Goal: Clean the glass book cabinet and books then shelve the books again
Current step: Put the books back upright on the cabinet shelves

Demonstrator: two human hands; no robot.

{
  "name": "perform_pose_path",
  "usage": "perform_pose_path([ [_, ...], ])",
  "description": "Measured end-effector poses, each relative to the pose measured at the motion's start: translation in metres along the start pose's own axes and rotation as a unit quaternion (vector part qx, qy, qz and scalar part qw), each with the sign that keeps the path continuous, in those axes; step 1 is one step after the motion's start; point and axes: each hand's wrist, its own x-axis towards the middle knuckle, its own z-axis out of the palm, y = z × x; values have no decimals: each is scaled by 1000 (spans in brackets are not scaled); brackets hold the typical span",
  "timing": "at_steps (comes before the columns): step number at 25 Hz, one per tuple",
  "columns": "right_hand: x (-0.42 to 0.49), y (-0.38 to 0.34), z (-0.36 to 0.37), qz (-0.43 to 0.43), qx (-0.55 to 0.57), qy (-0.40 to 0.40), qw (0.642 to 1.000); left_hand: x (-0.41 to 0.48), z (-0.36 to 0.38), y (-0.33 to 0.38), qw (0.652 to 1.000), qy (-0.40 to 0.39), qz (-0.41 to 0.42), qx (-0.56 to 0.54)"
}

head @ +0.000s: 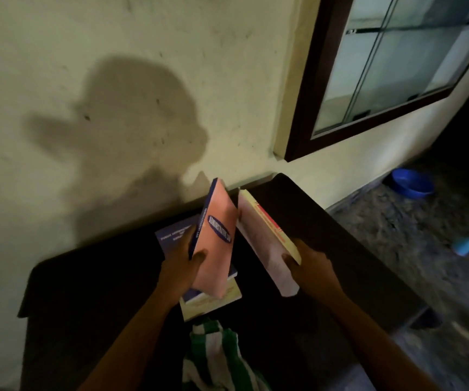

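My left hand [182, 266] grips a salmon-pink book with a dark blue spine [217, 238], held up on end above a small stack of books [212, 301] on a dark table [92, 292]. My right hand [310, 263] grips a second book [267, 244] with a pale pink cover and yellowish page edges, tilted beside the first. A dark blue book [171, 235] lies flat behind my left hand. The glass book cabinet [391, 66] with a dark wooden frame hangs on the wall at the upper right; its visible shelves look bare.
A green and white striped cloth [216, 354] lies at the table's near edge. On the floor to the right are a blue basin [412, 183] and a light blue bottle [467, 244] lying on its side. The wall is close behind the table.
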Motion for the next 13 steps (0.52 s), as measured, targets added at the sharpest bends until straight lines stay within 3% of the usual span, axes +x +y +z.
perform_pose_path([
  [3,-20,34,-27,26,48,10,998,-7,11,25,999,-35,41,4],
  [6,-35,81,-67,53,87,71,992,-13,44,62,996,-63,65,-23],
  [13,-61,253,-217,81,64,176,979,-28,228,192,983,-72,168,-26],
])
